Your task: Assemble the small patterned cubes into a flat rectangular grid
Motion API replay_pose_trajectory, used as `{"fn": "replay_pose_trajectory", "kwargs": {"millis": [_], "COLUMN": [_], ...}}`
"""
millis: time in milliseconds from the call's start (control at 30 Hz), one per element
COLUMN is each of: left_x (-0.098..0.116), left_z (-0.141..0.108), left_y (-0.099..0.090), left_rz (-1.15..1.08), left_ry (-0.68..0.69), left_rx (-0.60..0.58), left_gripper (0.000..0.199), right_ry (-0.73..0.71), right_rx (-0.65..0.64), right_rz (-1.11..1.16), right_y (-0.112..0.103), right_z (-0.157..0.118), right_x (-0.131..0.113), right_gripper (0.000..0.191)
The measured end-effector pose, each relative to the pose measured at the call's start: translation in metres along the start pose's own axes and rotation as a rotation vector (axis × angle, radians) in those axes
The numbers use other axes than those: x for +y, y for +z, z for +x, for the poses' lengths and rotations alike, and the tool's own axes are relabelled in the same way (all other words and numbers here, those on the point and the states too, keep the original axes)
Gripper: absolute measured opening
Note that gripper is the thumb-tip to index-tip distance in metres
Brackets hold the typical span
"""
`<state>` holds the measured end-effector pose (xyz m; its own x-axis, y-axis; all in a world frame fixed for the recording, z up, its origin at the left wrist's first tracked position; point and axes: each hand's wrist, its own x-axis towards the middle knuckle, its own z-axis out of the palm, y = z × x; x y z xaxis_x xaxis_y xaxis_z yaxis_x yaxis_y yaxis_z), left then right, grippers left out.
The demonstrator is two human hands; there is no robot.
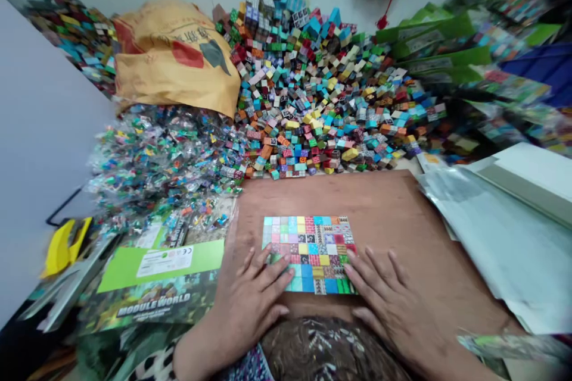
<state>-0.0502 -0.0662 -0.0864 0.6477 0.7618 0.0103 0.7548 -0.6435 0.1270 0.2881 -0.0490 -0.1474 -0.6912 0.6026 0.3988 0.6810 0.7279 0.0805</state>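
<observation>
A flat rectangle of small patterned cubes (308,247), set edge to edge in rows, lies on the brown board (379,202) in front of me. My left hand (257,292) rests palm down at its left side, fingers spread, with fingertips on the lower left cubes. At the right side my right hand (393,294) also lies palm down with spread fingers, its fingertips touching the right edge of the block. Neither hand grips anything. The cubes under my fingertips are partly hidden.
Behind the board rises a large heap of loose cubes (313,107). Small clear packets (165,161) and a yellow bag (174,59) are at the left, above a printed green package (156,292) and a yellow-handled tool (65,247). Clear plastic sheets (482,232) lie right.
</observation>
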Motion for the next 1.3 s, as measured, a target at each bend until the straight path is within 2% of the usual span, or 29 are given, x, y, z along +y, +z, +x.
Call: {"fn": "replay_pose_trajectory", "kwargs": {"millis": [100,300,400,500,600,733,800,867,967,1100,1300], "left_x": [-0.004,-0.012,-0.013,-0.015,-0.024,-0.056,-0.078,-0.098,-0.123,-0.140,-0.147], "left_z": [0.003,0.003,0.004,0.005,0.013,0.043,0.069,0.100,0.143,0.176,0.185], "left_y": [0.007,0.022,0.026,0.018,0.002,-0.012,-0.010,-0.003,0.010,0.017,0.016], "left_rz": [0.038,0.141,0.132,0.060,-0.067,-0.339,-0.497,-0.636,-0.645,-0.528,-0.340], "left_ry": [0.043,0.113,0.120,0.117,0.060,-0.149,-0.263,-0.448,-0.637,-0.675,-0.716], "left_rx": [0.013,0.158,0.193,0.194,0.200,0.204,0.197,0.244,0.332,0.350,0.304], "left_gripper": [0.052,0.045,0.045,0.051,0.056,0.046,0.044,0.046,0.048,0.051,0.047], "right_ry": [-0.050,-0.097,-0.097,-0.079,-0.040,0.132,0.200,0.250,0.298,0.310,0.347], "right_rx": [-0.023,-0.049,-0.048,-0.062,-0.116,-0.238,-0.293,-0.333,-0.367,-0.353,-0.390], "right_rz": [-0.019,-0.013,-0.008,0.001,0.080,0.294,0.385,0.428,0.423,0.249,0.140], "right_y": [0.004,0.003,0.000,-0.008,-0.021,-0.028,-0.019,-0.003,0.027,0.054,0.072], "right_z": [0.005,0.007,0.009,0.012,0.024,0.067,0.099,0.132,0.178,0.218,0.237], "right_x": [0.000,0.006,0.006,0.006,0.015,0.046,0.065,0.081,0.093,0.094,0.094], "right_gripper": [0.048,0.046,0.048,0.057,0.064,0.048,0.044,0.040,0.030,0.043,0.050]}}
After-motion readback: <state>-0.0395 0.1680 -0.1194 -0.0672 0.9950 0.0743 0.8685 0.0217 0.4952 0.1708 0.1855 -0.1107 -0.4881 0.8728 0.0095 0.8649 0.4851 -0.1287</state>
